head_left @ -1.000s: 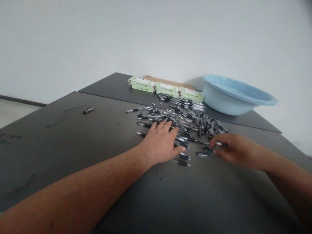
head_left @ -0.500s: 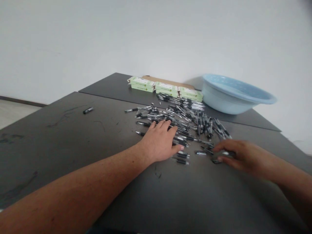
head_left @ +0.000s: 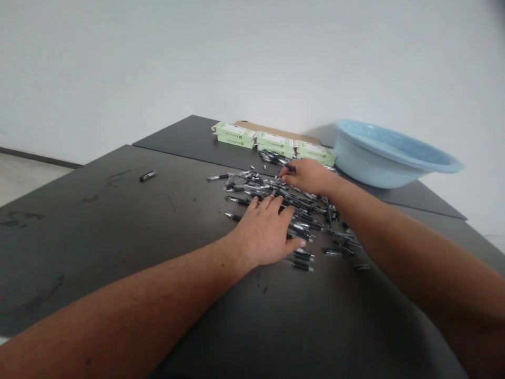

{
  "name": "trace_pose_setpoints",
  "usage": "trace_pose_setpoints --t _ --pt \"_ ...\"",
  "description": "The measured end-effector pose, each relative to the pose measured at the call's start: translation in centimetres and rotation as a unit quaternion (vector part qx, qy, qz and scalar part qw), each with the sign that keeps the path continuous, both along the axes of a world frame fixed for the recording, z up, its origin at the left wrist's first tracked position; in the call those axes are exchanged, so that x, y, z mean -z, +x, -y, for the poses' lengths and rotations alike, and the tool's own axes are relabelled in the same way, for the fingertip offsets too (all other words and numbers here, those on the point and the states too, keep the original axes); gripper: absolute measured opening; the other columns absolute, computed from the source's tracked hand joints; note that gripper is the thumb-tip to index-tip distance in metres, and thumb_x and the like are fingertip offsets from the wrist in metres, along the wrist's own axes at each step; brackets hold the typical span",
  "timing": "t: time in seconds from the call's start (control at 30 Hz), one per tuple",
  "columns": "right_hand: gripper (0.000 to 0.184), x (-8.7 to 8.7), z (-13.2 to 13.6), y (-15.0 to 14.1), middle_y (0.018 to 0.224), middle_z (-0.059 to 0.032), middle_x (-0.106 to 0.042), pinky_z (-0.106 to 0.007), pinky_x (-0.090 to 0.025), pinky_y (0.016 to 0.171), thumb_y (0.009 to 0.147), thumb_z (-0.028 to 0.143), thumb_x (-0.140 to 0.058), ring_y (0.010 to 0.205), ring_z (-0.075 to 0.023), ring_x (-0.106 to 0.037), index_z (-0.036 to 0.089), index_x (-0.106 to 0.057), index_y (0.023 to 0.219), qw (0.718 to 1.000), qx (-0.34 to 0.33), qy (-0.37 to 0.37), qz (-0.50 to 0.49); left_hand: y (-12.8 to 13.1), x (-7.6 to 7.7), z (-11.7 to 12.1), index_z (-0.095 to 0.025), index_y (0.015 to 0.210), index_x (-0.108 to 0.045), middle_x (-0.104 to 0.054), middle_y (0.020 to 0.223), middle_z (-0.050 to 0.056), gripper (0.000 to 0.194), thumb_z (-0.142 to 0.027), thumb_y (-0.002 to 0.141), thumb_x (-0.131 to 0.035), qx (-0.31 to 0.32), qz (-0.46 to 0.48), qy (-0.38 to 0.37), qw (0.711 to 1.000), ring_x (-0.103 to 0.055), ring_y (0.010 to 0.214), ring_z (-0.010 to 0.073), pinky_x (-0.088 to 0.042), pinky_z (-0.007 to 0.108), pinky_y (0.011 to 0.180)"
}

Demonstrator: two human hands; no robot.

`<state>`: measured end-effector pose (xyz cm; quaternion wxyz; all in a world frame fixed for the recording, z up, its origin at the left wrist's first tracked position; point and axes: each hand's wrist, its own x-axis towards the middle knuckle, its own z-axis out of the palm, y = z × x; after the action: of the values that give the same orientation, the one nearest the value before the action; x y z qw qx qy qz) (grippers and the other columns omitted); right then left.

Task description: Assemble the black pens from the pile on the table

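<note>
A heap of black-and-clear pens (head_left: 276, 197) lies spread on the dark table (head_left: 118, 221). My left hand (head_left: 266, 231) rests flat on the near edge of the heap, fingers stretched over several pens. My right hand (head_left: 310, 176) reaches across to the far side of the heap, close to the green boxes, and its fingers are closed on a pen (head_left: 290, 167).
Three pale green boxes (head_left: 276, 143) stand in a row at the table's back, in front of a flat cardboard piece. A light blue basin (head_left: 390, 153) sits at the back right. A single pen cap (head_left: 147, 176) lies apart at the left.
My right hand has left the near right edge of the heap and reached forward to its far side by the boxes. My left hand has stayed flat on the pens.
</note>
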<state>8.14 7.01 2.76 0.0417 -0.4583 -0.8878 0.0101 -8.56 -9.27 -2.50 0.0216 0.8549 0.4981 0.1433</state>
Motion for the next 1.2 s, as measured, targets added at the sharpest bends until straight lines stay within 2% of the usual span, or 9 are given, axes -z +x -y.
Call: trace_pose_setpoints --t 0.17,0.33,0.47,0.67,0.9,1.07,1.2 --pt "0.027 1.0 -2.4 -4.9 0.100 -0.0096 -0.081 -0.033 -0.050 0.082 0.091 0.031 -0.064 0.093 -0.0253 -0.072 0.020 -0.082 0.108 1.000 -0.020 -0.008 0.014 0.0 -0.1 0.1 -0.019 0.152 -0.054 -0.048 0.163 0.018 0.076 -0.072 0.097 -0.049 0.000 0.006 0.007 1.000 -0.042 0.150 0.0387 -0.030 0.060 0.125" --pt "0.026 1.8 -3.0 -7.1 0.097 -0.0121 -0.081 -0.034 -0.050 0.083 0.090 0.029 -0.064 0.093 -0.0267 -0.072 0.018 -0.083 0.104 0.999 -0.026 -0.006 0.037 0.1 0.0 0.1 -0.019 0.149 -0.057 -0.049 0.161 0.019 0.075 -0.071 0.096 -0.052 0.000 0.016 0.016 1.000 -0.044 0.147 0.0389 -0.032 0.060 0.123" --pt "0.025 1.9 -3.2 -7.3 0.095 -0.0136 -0.081 -0.034 -0.050 0.081 0.091 0.029 -0.063 0.090 -0.0262 -0.072 0.016 -0.082 0.102 0.998 -0.019 -0.005 0.052 0.0 0.1 0.1 -0.019 0.149 -0.056 -0.049 0.161 0.018 0.075 -0.072 0.096 -0.052 0.000 0.017 0.013 1.000 -0.043 0.148 0.0394 -0.032 0.060 0.123" --pt "0.026 2.0 -3.6 -7.2 0.100 -0.0095 -0.082 -0.032 -0.051 0.081 0.087 0.028 -0.069 0.093 -0.0242 -0.072 0.020 -0.082 0.107 0.998 -0.032 -0.016 0.060 0.1 0.0 0.1 -0.019 0.150 -0.056 -0.048 0.162 0.018 0.076 -0.073 0.096 -0.052 -0.001 0.016 0.010 1.000 -0.043 0.147 0.0394 -0.032 0.060 0.123" --pt "0.027 2.5 -3.6 -7.2 0.096 -0.0175 -0.080 -0.036 -0.049 0.079 0.087 0.031 -0.063 0.090 -0.0289 -0.071 0.013 -0.081 0.097 0.998 -0.017 0.006 0.065 0.1 -0.1 0.1 -0.019 0.149 -0.057 -0.050 0.160 0.018 0.075 -0.071 0.096 -0.053 0.000 0.022 0.012 1.000 -0.044 0.147 0.0395 -0.034 0.061 0.122" --pt "0.027 2.0 -3.6 -6.9 0.094 -0.0123 -0.079 -0.034 -0.047 0.075 0.088 0.027 -0.059 0.085 -0.0247 -0.068 0.015 -0.078 0.103 0.999 -0.020 0.001 0.042 0.1 -0.1 0.1 -0.019 0.148 -0.057 -0.050 0.160 0.019 0.074 -0.071 0.096 -0.052 0.001 0.020 0.012 1.000 -0.044 0.147 0.0396 -0.033 0.062 0.122" --pt "0.027 1.4 -3.3 -7.8 0.097 -0.0115 -0.078 -0.033 -0.046 0.078 0.093 0.033 -0.059 0.087 -0.0236 -0.067 0.016 -0.076 0.105 0.999 -0.045 -0.002 0.029 0.1 -0.1 0.1 -0.019 0.149 -0.056 -0.049 0.161 0.019 0.075 -0.072 0.096 -0.052 0.002 0.017 0.005 1.000 -0.043 0.148 0.0395 -0.032 0.061 0.123"
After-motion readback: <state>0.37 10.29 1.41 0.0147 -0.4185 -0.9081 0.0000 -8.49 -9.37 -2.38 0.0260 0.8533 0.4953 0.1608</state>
